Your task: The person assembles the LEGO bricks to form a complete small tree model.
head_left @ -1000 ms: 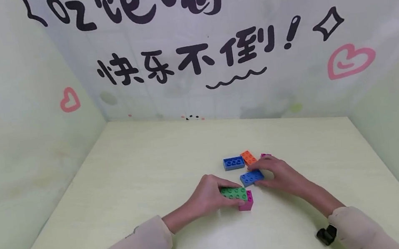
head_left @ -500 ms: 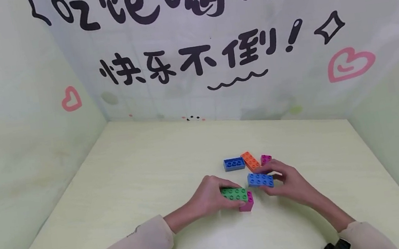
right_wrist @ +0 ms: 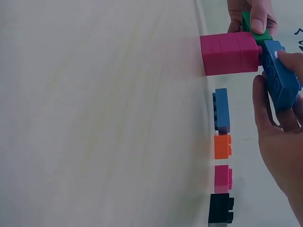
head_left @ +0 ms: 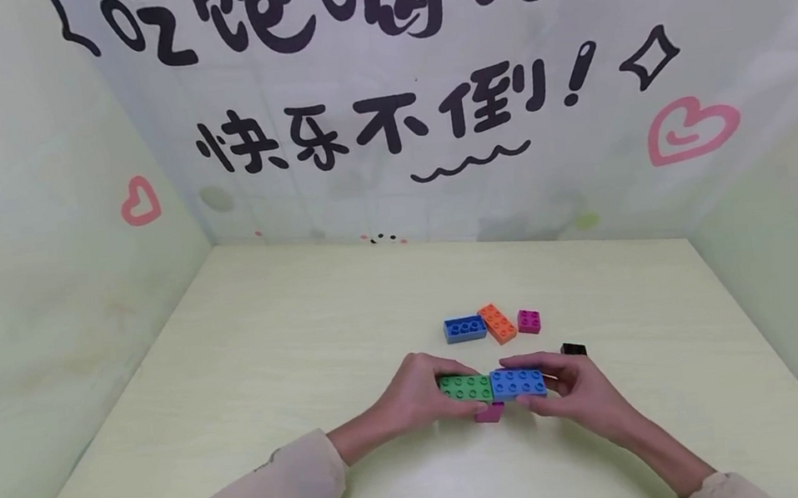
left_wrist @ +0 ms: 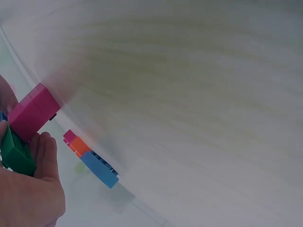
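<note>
In the head view my left hand [head_left: 418, 391] grips a green brick [head_left: 465, 388] between thumb and fingers. The green brick sits over the left part of a magenta stack [head_left: 490, 413]. My right hand [head_left: 586, 392] pinches a blue brick [head_left: 518, 383] by its long sides, its left end against the green one. In the right wrist view the blue brick [right_wrist: 281, 78] is tilted beside the studs of the magenta stack [right_wrist: 229, 53]; whether it is pressed on I cannot tell. The left wrist view shows the magenta stack [left_wrist: 34, 111] beside the green brick [left_wrist: 16, 152].
Behind my hands lie an upside-down blue brick [head_left: 465, 329], an orange brick [head_left: 497, 323] touching it, and a small magenta brick [head_left: 529, 321]. A black brick [head_left: 574, 349] is just behind my right hand. Walls stand at the back and both sides of the table [head_left: 286, 314].
My right hand has lifted the blue brick from beside the orange one and brought it toward me, over the magenta stack. The black brick has come into view. My left hand has barely moved.
</note>
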{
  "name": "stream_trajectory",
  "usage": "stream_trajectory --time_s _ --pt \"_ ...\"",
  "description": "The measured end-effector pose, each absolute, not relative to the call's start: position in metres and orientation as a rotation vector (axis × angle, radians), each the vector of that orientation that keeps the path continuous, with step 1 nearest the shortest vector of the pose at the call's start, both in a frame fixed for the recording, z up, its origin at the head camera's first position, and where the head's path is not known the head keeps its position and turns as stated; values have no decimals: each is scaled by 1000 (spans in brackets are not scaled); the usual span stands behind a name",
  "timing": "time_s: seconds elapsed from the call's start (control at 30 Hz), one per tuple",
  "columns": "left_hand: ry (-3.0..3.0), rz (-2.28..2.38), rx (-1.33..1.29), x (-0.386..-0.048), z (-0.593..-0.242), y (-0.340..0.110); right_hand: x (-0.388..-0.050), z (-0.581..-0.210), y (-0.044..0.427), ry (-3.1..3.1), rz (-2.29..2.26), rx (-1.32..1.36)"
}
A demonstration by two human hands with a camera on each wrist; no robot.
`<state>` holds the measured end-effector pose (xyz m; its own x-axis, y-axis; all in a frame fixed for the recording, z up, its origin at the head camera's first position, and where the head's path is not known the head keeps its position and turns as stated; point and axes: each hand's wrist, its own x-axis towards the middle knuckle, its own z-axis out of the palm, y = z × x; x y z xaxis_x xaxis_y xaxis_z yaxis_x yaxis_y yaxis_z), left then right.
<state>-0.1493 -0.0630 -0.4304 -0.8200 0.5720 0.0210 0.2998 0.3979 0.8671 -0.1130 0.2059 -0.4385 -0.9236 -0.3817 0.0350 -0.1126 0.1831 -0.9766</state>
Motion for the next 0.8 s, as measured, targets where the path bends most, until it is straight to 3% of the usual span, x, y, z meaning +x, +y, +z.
stream_trajectory --time_s 0.8 --pt "2371 1351 823 -155 -433 -61 -105 -441 186 2498 -1713 -376"
